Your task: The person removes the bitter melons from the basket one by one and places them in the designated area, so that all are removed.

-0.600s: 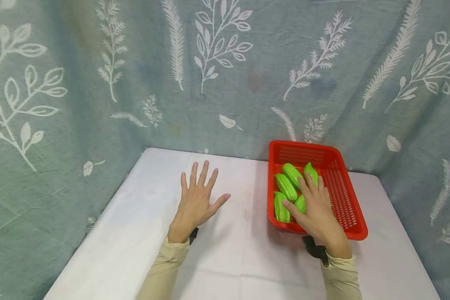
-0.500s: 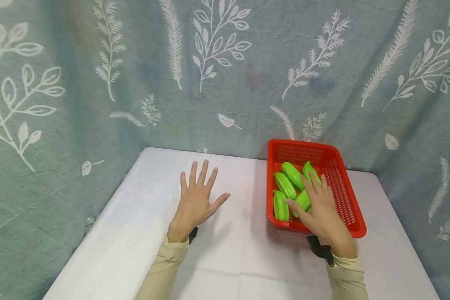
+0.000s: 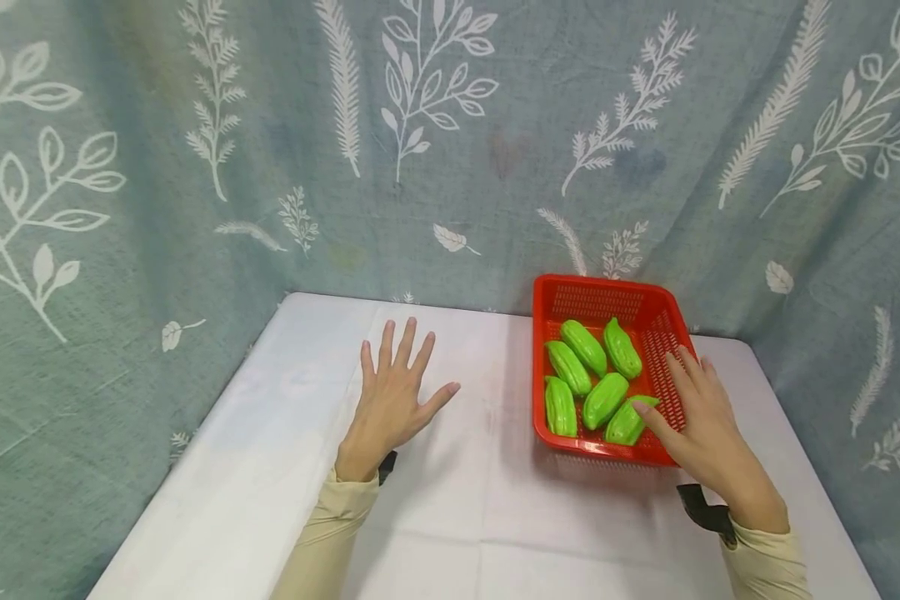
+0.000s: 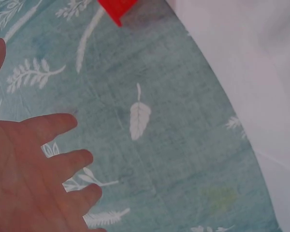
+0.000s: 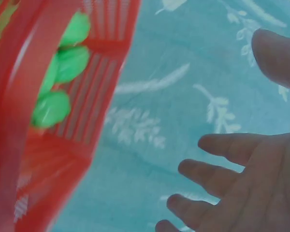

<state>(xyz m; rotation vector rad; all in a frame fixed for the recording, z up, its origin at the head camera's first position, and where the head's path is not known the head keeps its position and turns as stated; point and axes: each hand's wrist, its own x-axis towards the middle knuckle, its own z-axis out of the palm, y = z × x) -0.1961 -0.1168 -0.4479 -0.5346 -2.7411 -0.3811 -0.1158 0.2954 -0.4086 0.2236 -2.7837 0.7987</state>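
Note:
Several bright green, ridged gourds point(image 3: 604, 401) lie in a red plastic basket point(image 3: 543, 367) on the right of the table. My right hand point(image 3: 708, 433) is at the basket's right side in the head view, its fingers spread and holding nothing. In the right wrist view this hand point(image 5: 251, 179) shows apart from the basket point(image 5: 9, 116), where the gourds point(image 5: 50, 108) are partly hidden by the rim. Left of the basket, my left hand point(image 3: 390, 404) is spread over the white table with nothing in it. Its palm and straight fingers point(image 4: 58, 126) show in the left wrist view.
A white cloth covers the table point(image 3: 487, 500). Grey-green curtains point(image 3: 450, 150) with white leaf prints stand close behind it and at both sides. The basket sits near the back edge. Each wrist carries a black strap, plainest on the right point(image 3: 705, 510).
My right hand has moved right, from above the gourds to the basket's right side, so more gourds show. The left hand stays where it was.

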